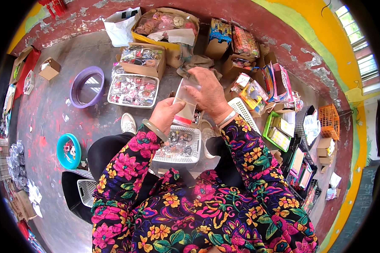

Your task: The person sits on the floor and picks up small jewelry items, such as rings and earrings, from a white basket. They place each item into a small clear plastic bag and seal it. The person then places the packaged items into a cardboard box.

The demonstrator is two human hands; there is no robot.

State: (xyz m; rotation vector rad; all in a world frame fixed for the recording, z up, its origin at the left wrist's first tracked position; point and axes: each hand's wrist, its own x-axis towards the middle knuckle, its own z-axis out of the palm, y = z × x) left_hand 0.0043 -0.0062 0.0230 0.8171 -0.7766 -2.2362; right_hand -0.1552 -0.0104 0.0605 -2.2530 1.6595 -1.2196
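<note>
A flat clear plastic bag [184,98] with a red band low down is held up in front of me, above a white basket. My left hand [164,114] pinches its left edge between thumb and fingers. At the bag's upper right, my right hand [212,92] curls over it, thumb and fingers closed toward the top edge. The right fingertips are partly hidden behind the hand. Below, between my feet, the white basket [197,145] contains many small items in clear wrapping.
Another white basket [133,104] holds pink and red packets. A purple basin [73,93] and a teal basin [59,152] stand at left. Open cardboard boxes [162,67] line the wall. At right are a green basket [269,135], an orange crate [330,122] and black crates [302,192].
</note>
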